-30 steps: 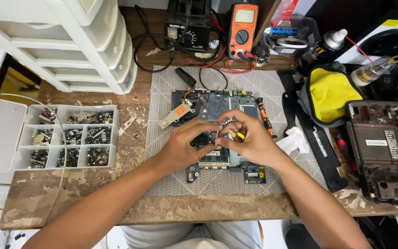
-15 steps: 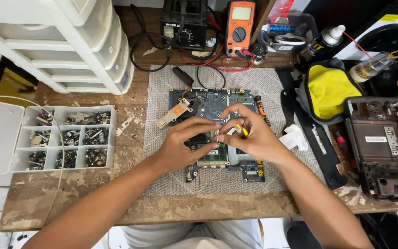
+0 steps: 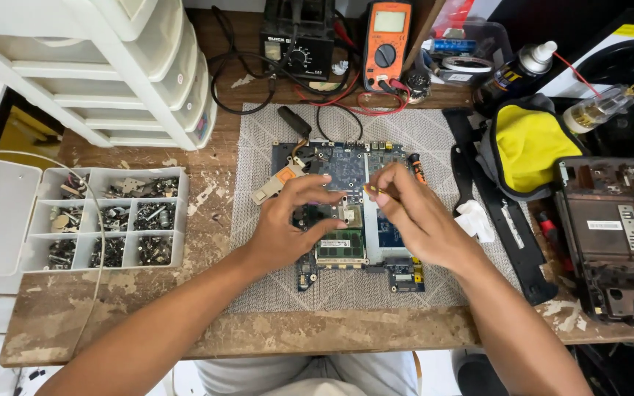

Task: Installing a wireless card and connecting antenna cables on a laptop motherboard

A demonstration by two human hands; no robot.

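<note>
A blue laptop circuit board (image 3: 346, 165) lies on a grey patterned mat (image 3: 258, 220) in the middle of the wooden bench. My left hand (image 3: 288, 227) rests on the board, its fingers curled over the chip area beside a green memory module (image 3: 340, 244). Close to the right, my right hand (image 3: 412, 216) pinches a small yellow-handled tool (image 3: 373, 191) over the board's centre. Its tip is hidden by my fingers.
A clear compartment box of screws (image 3: 108, 220) sits at left under white plastic drawers (image 3: 111, 66). An orange multimeter (image 3: 388, 37) and soldering station (image 3: 295, 37) stand behind. A yellow cloth (image 3: 533, 143), spray can (image 3: 522, 66) and opened laptop chassis (image 3: 614, 235) lie at right.
Both hands have stayed over the board's centre, shifting only slightly. The right hand's fingers have closed tighter around the small tool.
</note>
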